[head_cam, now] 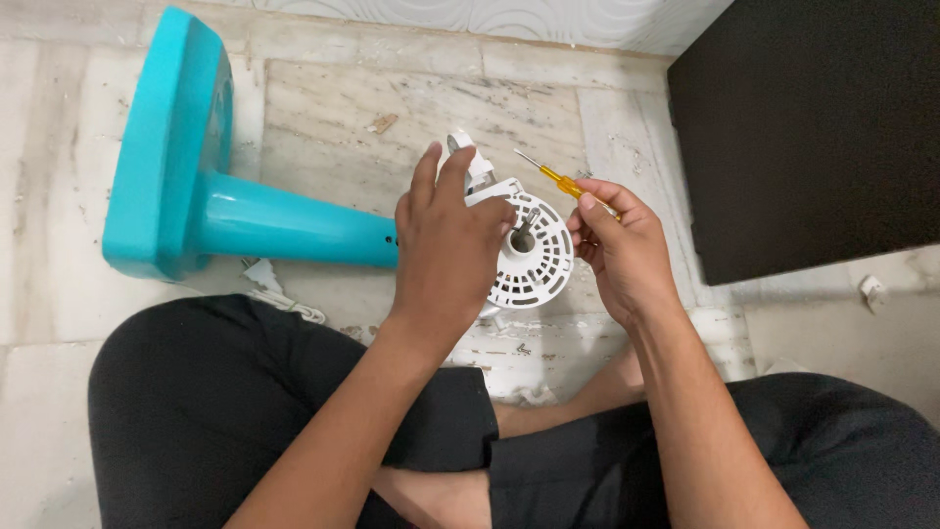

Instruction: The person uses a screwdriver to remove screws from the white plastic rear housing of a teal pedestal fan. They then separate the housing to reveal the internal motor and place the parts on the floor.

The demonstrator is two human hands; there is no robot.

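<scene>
The white vented fan motor housing (pixel 529 257), at the top of the turquoise pedestal stand (pixel 196 196) lying on the marble floor (pixel 333 118), sits between both hands, in front of the crossed legs. It is best gripped firmly so the central shaft (pixel 526 223) stays steady. The left hand (pixel 446 250) wraps its left side, fingers (pixel 452 171) curled over the top. The right hand (pixel 622 250) is clenched around a yellow-handled screwdriver (pixel 558 177), fingertips touching the housing's right rim.

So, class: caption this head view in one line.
Left hand steadies white fan motor housing; right hand holds yellow screwdriver.
</scene>
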